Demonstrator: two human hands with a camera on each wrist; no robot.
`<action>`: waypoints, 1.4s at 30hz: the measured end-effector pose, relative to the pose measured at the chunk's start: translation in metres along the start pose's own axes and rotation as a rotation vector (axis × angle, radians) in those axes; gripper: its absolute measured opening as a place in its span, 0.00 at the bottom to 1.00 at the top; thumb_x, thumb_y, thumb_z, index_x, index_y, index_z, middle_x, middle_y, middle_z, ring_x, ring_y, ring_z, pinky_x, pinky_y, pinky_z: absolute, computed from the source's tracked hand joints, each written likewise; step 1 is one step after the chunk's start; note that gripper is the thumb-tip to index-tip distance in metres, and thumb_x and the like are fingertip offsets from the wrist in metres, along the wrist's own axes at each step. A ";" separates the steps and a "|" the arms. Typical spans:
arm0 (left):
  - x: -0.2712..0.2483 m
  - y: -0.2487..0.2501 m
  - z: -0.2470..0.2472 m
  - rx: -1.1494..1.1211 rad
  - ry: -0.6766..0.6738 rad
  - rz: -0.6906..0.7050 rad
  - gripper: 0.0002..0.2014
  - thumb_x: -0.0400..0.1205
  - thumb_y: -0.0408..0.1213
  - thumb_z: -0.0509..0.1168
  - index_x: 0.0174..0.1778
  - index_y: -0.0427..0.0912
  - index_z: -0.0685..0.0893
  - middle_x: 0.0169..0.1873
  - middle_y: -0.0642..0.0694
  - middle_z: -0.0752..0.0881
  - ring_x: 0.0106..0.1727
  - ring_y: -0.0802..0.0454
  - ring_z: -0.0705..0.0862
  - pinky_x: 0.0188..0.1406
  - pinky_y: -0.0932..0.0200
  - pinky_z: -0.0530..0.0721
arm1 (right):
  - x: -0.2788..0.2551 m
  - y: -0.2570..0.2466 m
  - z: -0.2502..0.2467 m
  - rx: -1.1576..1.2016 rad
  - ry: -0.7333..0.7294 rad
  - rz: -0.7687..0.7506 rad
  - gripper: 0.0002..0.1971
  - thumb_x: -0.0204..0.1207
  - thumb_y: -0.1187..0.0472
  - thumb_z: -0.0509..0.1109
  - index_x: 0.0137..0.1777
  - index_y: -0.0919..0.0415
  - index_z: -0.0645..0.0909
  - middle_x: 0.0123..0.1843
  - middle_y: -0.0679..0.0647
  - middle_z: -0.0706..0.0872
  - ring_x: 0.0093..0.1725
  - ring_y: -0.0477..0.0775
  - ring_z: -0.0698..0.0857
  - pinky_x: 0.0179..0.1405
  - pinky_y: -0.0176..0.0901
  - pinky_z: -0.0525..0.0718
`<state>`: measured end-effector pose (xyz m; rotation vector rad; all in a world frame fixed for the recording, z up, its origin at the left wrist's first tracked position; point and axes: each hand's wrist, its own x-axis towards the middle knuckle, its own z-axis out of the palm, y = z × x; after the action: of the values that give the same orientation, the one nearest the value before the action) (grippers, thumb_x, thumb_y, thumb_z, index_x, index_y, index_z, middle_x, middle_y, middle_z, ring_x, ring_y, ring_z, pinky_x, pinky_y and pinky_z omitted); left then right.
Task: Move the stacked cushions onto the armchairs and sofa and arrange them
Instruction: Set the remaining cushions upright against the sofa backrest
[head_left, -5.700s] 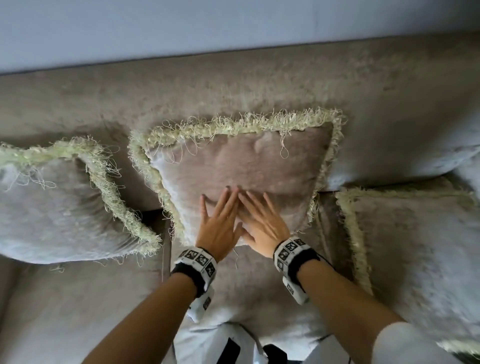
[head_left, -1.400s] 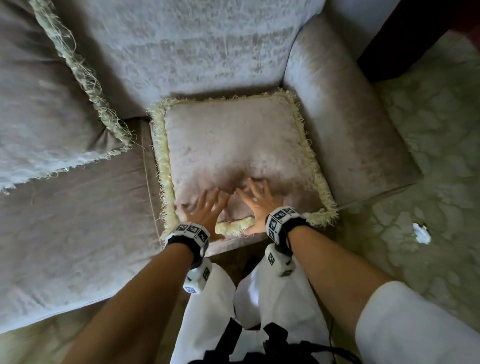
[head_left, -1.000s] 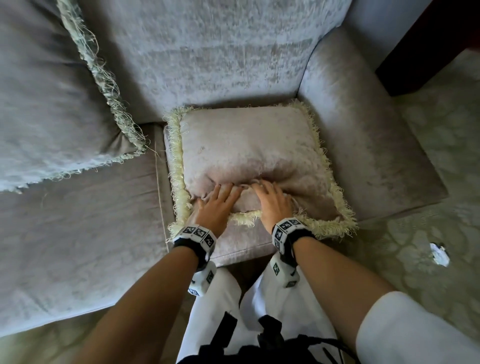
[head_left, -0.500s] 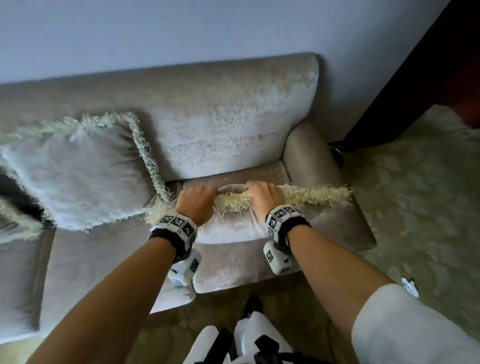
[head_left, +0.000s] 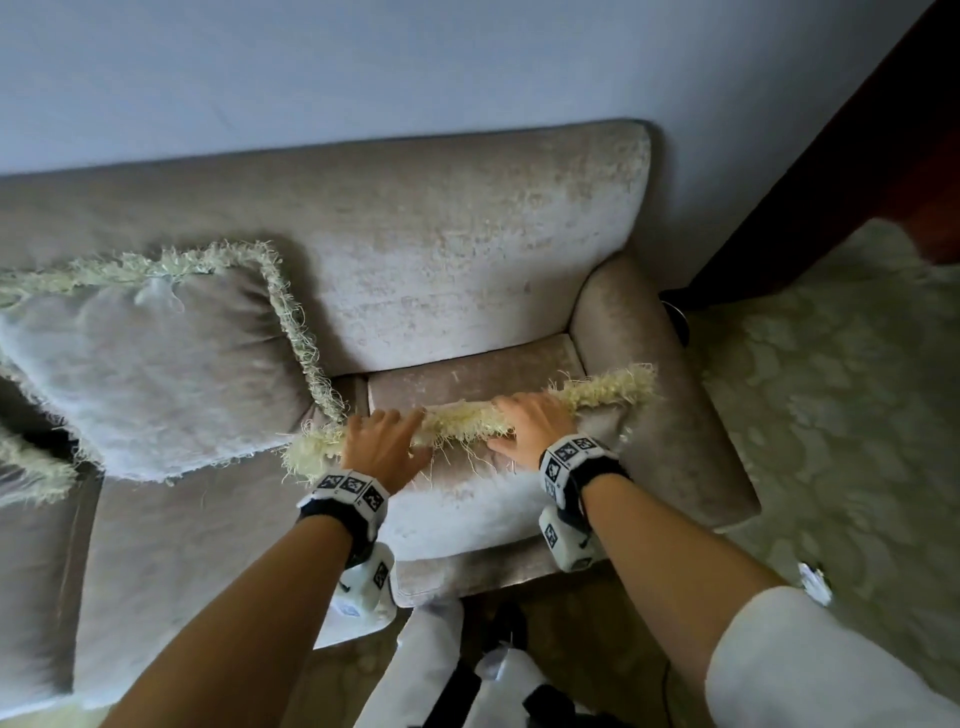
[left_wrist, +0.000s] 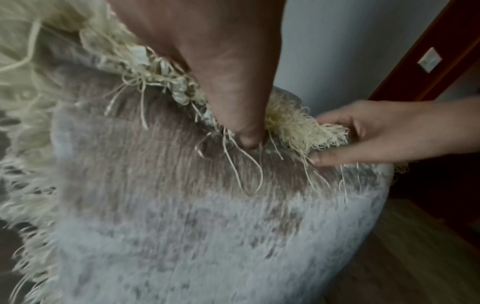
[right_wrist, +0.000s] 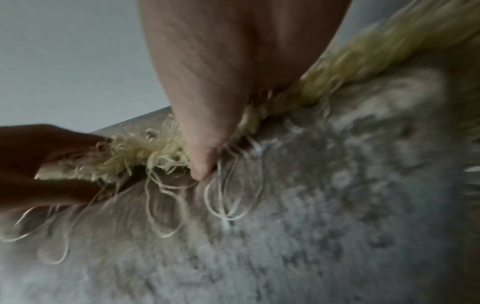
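At the left edge of the beige velvet sofa (head_left: 467, 249), a pale grey velvet cushion with a cream fringe (head_left: 150, 364) leans upright against the backrest, and the fringed corner of another cushion (head_left: 31, 467) shows below it at the frame's edge. Just to its right, at the sofa's right end beside the armrest (head_left: 670, 415), a second grey velvet cushion edged in shaggy cream fringe (head_left: 467, 499) stands on the seat, its face turned toward the person. The left hand (head_left: 382, 447) grips its fringed top edge near the left corner, fingers curled over the far side and thumb pressed into the near face. The right hand (head_left: 530, 426) holds the same top edge further right, fingers wrapped over the fringe and thumb on the velvet. Right of the sofa lies a pale patterned carpet (head_left: 831, 415), with a dark wooden door frame (head_left: 852, 156) against the wall.
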<state>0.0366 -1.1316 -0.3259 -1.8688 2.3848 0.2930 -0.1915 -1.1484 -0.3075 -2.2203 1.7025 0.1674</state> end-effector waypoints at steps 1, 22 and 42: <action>0.008 -0.005 -0.002 0.000 -0.037 -0.007 0.24 0.79 0.57 0.62 0.69 0.51 0.76 0.54 0.47 0.88 0.56 0.46 0.85 0.64 0.41 0.75 | 0.006 0.004 -0.006 -0.035 -0.018 0.037 0.28 0.75 0.39 0.71 0.68 0.56 0.78 0.61 0.52 0.86 0.61 0.56 0.83 0.70 0.55 0.74; 0.109 -0.036 -0.094 0.097 -0.161 -0.002 0.11 0.80 0.30 0.58 0.43 0.43 0.87 0.33 0.47 0.86 0.36 0.46 0.86 0.43 0.52 0.86 | 0.086 0.016 -0.103 -0.024 -0.018 0.267 0.20 0.72 0.73 0.67 0.23 0.56 0.68 0.26 0.54 0.74 0.30 0.59 0.77 0.33 0.44 0.80; 0.209 -0.032 -0.141 0.058 -0.018 -0.183 0.08 0.80 0.31 0.62 0.42 0.42 0.86 0.36 0.46 0.88 0.40 0.45 0.87 0.55 0.49 0.84 | 0.197 0.068 -0.154 0.128 0.198 0.149 0.24 0.69 0.81 0.60 0.24 0.54 0.60 0.26 0.51 0.59 0.27 0.52 0.61 0.25 0.44 0.66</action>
<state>0.0229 -1.3673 -0.2317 -2.0301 2.1660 0.2208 -0.2193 -1.3951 -0.2341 -2.0756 1.9251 -0.1283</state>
